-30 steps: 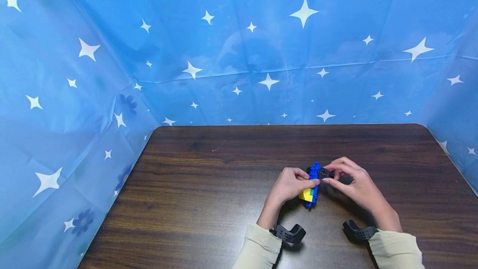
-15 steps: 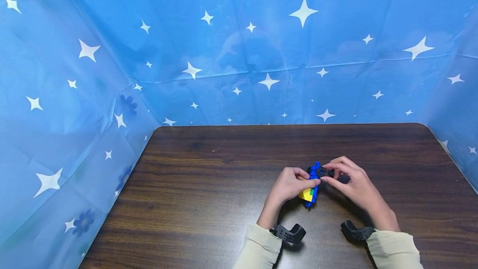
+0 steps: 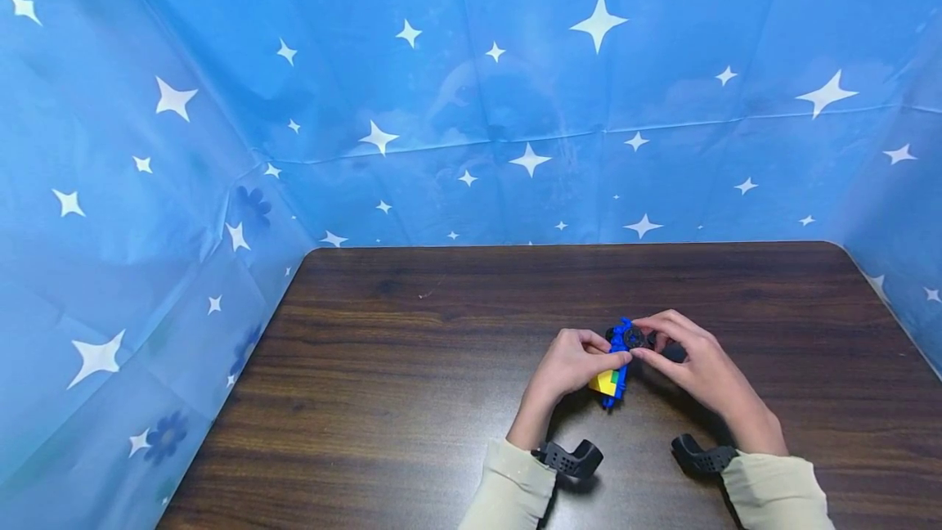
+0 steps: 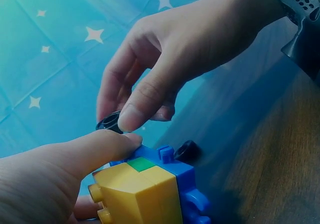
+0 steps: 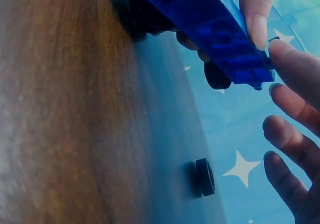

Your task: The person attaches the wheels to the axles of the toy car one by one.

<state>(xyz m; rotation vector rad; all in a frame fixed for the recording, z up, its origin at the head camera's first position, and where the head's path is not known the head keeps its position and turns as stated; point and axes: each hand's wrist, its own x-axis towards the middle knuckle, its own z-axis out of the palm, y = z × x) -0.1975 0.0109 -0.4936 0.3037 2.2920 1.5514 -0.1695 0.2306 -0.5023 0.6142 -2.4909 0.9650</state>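
My left hand (image 3: 565, 366) holds a toy car (image 3: 606, 384) built of blocks, with a blue chassis (image 5: 220, 31) and yellow and green bricks (image 4: 135, 191) on top. The thumb presses along its upper side. In my right hand (image 3: 702, 362), thumb and fingertips pinch a black wheel (image 3: 634, 338) at the chassis's right side. The left wrist view shows that wheel (image 4: 109, 121) partly behind the right thumb. Black wheels (image 5: 145, 11) sit on the car's other side. Whether the pinched wheel is seated on the chassis cannot be told.
Another black wheel (image 5: 205, 177) stands loose on the dark wooden table (image 3: 412, 399), close to the right hand. Blue star-patterned cloth (image 3: 471, 96) hangs behind and at the sides. Black wrist mounts (image 3: 570, 460) are strapped at both wrists.
The right hand has shifted slightly left, bringing the wheel against the chassis, and its spoked face now shows. The left hand and the car have hardly moved.
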